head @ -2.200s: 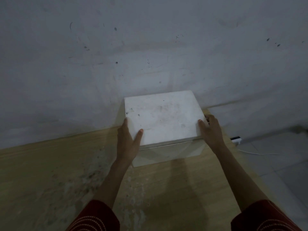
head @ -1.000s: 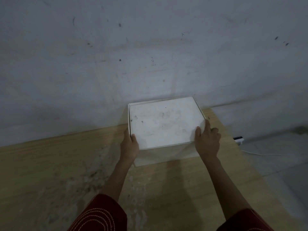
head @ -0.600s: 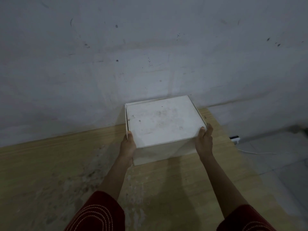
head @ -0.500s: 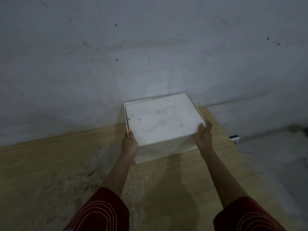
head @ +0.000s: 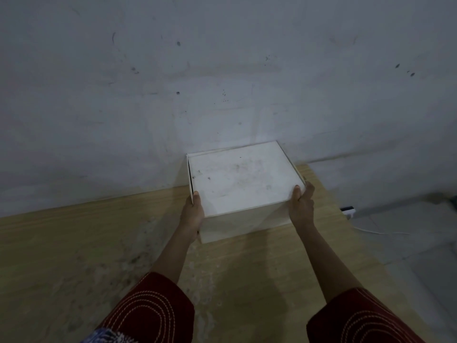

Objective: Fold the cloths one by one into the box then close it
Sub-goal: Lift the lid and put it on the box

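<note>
scuffed grey wall [head: 222, 70] backs a pale wooden table [head: 74, 243]; toward 12 o'clock, at the table's far edge, a white cardboard box [head: 242, 224] sits close to the wall. its smudged lid [head: 242, 179] lies nearly flat, with a dark slit along the 9 o'clock edge. the left hand [head: 193, 214] grips the 7 o'clock corner, thumb on top, other fingers hidden. the right hand [head: 301, 206] clamps the 4 o'clock corner, fingers curled round the side. at 3 o'clock, on the floor [head: 408, 256], lie a white power strip [head: 347, 211] and cable [head: 376, 232].
</note>
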